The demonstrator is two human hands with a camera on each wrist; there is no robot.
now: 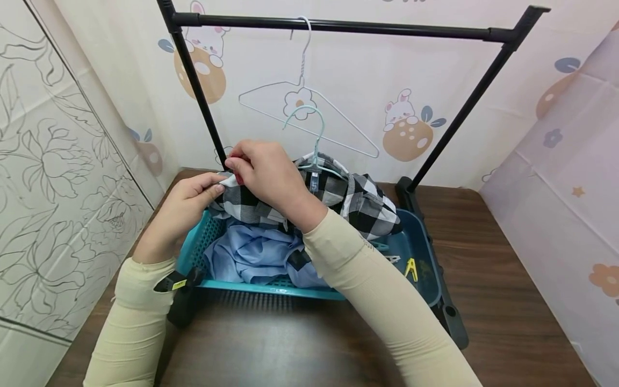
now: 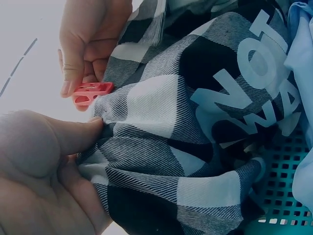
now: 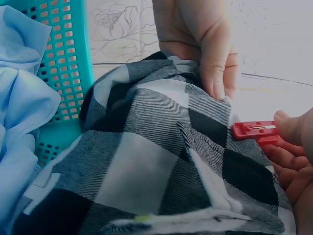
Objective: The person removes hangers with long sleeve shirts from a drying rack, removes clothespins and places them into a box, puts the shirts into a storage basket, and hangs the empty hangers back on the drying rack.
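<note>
A black-and-white checked garment [image 1: 369,215] with printed lettering hangs on a mint wire hanger [image 1: 317,142], low over the basket. At its left end my left hand [image 1: 186,201] pinches the edge of the cloth between thumb and fingers. My right hand [image 1: 271,174] comes across from the right and pinches a red clothespin [image 3: 254,129]. In the left wrist view the clothespin's jaws lie right at the garment's edge, just beyond my left thumb. Folds of cloth hide part of the left fingers.
A teal basket [image 1: 275,291] holds light blue cloth [image 1: 251,250]. To its right, a dark blue tray [image 1: 432,269] contains a yellow clothespin [image 1: 411,270] and other pins. Above stands a black rack [image 1: 396,29] with a white wire hanger [image 1: 303,64] on its bar.
</note>
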